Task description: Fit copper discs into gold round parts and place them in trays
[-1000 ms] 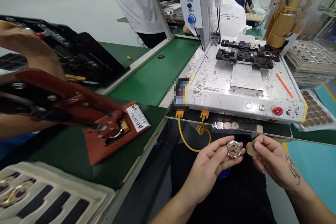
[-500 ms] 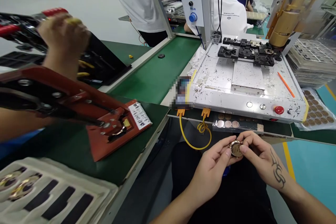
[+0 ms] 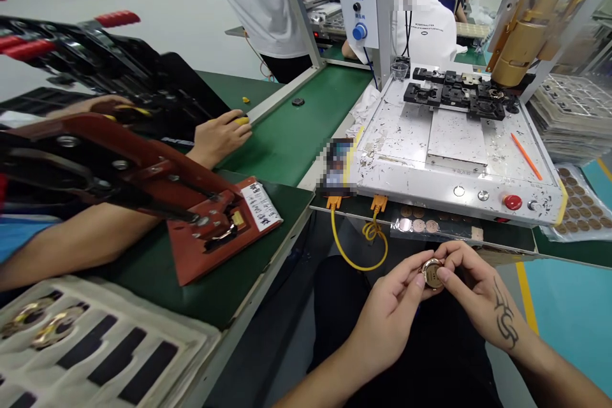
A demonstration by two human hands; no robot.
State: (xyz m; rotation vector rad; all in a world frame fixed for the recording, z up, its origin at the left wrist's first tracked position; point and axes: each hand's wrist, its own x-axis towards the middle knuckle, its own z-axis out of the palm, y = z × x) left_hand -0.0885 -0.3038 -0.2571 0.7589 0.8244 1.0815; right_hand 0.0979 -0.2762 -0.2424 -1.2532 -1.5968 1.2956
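The small round metal case (image 3: pixel 431 273) is held low in the middle of the view, over the person's lap and just in front of the table (image 3: pixel 268 204) edge. It is round, so it has no clear long axis; its flat gold face looks up toward the camera. The left hand (image 3: pixel 389 312) holds the case from the left side, its fingers closed on the rim. The right hand (image 3: pixel 473 287) comes from the right, and its fingers (image 3: pixel 447 275) are pressed together on the face and the right edge of the case. Just above the hands, a clear strip (image 3: pixel 421 225) with several round discs lies on the table edge below the white machine (image 3: pixel 454 140). At far right a clear tray (image 3: pixel 581 207) holds many brown discs in rows. At lower left a white tray (image 3: pixel 109 357) with dark slots holds gold ring parts in its left slots. A red hand press (image 3: pixel 143 185) stands on the green table, and another person's hand (image 3: pixel 220 135) rests beside the green belt (image 3: pixel 287 134).
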